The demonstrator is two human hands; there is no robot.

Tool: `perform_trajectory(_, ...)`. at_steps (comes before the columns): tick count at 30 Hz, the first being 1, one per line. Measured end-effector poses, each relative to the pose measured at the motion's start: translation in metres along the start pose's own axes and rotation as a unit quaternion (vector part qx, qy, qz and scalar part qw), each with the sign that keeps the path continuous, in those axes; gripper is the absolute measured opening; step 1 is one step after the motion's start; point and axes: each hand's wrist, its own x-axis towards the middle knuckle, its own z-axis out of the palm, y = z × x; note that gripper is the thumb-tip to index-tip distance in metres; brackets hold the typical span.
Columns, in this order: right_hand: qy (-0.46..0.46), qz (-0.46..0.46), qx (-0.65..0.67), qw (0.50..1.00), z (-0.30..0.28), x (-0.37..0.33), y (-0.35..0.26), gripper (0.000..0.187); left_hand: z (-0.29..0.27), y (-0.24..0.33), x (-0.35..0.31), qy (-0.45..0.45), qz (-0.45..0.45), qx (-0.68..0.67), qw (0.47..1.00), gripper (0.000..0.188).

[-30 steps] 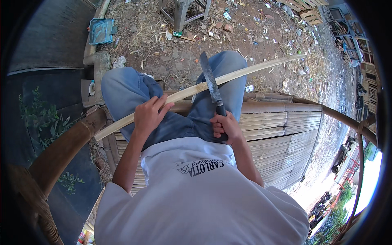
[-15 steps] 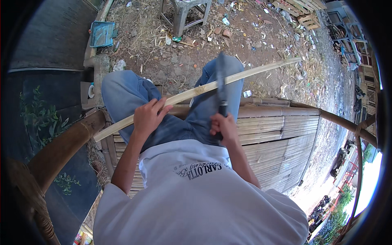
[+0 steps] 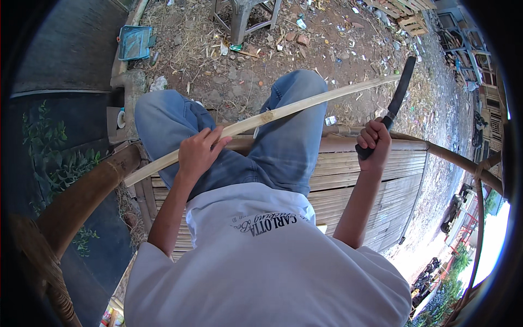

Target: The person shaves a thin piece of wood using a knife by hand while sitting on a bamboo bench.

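A long pale bamboo strip lies slantwise across my thighs, its far end up to the right and its near end by the bamboo rail at left. My left hand grips the strip near my lap, fingers bent over it and thumb along it. Out to the right, my right hand is closed round the black handle of a machete. The dark blade points up and away, its tip near the strip's far end, and I cannot tell whether the two touch. A brown node mark shows midway along the strip.
I sit on a slatted bamboo bench edged by a thick bamboo pole at left. A grey plastic stool stands ahead on littered dirt. A blue plastic tray sits far left, and wooden crates lie far right.
My right hand has swung the machete from over the strip near my right knee out to the right. The left hand and the strip have hardly moved.
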Motion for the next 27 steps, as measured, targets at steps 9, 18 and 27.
perform_trajectory(9,-0.109,0.364,-0.186,0.906,0.022,-0.066,0.129,0.022,0.002,0.003,-0.003,-0.006,-0.001,-0.012,1.000,0.033)
perform_trajectory(18,-0.081,0.134,-0.398,0.904,0.022,-0.033,0.060,0.020,-0.002,0.004,0.005,0.010,0.012,0.005,1.000,0.034)
perform_trajectory(27,0.029,0.105,-0.110,0.988,0.034,-0.045,0.104,0.019,0.002,0.000,0.009,-0.005,0.005,-0.001,1.000,0.035)
